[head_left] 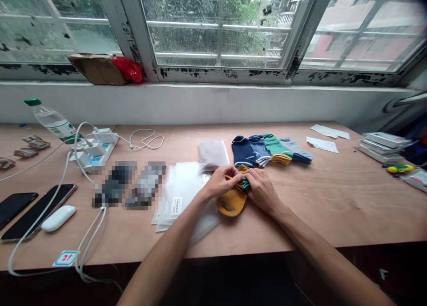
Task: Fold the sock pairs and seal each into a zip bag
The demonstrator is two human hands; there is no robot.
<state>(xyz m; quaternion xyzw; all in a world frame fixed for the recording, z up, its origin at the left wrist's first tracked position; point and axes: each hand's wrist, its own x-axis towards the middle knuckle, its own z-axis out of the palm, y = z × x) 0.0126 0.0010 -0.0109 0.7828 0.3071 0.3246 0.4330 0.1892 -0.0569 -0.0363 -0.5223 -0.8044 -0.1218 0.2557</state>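
Observation:
Both my hands meet over a yellow sock [232, 202] with green trim, near the front middle of the table. My left hand [223, 180] pinches its cuff from the left, and my right hand [262, 188] grips the green-striped cuff from the right. The fingertips partly hide the cuff. Just behind lie folded socks in a row: navy [243, 151], blue striped [259, 149], green with yellow [277, 149] and grey-blue [296, 150]. Left of my hands are flat translucent plastic bags [182, 186] with labels, and a filled frosted packet [213, 155].
On the left are a water bottle [55, 121], a power strip [100, 150] with white cables, phones [40, 210] and a white mouse [59, 218]. Paper slips [322, 144] and stacked boxes [383, 148] lie right. The table's front edge runs below my forearms.

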